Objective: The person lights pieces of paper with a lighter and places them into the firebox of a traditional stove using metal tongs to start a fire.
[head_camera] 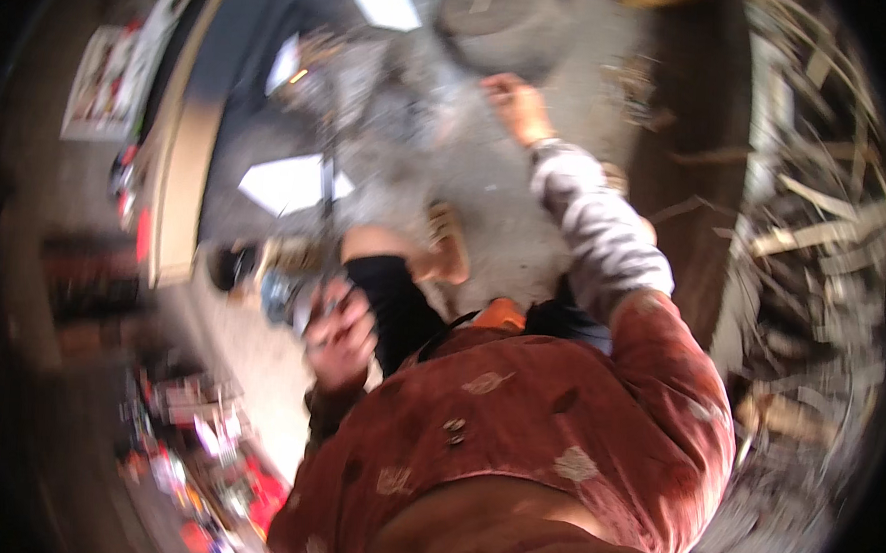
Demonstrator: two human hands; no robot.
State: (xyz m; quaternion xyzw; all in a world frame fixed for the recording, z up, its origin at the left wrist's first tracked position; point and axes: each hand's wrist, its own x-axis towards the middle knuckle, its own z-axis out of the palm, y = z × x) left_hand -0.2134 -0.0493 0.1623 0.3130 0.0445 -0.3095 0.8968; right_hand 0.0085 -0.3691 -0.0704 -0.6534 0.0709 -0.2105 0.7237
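My left hand (339, 331) is closed around the near end of a long dark rod (329, 165), perhaps a tool handle; blur hides its exact kind. The rod runs forward toward a patch of grey ash (399, 101) on the floor. Close to its far end glows a small orange piece (299, 77), and I cannot tell whether the two touch. My right hand (519, 108) is stretched forward with bent fingers, beside a dark round object (494, 24). Whether those fingers hold anything is too blurred to tell.
Scrap wood strips (814, 221) are heaped along the right, behind a dark brown band (689, 177). A pale wooden beam (181, 188) edges the left side. Blurred small items (207, 474) lie lower left. My sandalled foot (448, 243) rests on the concrete floor (513, 227).
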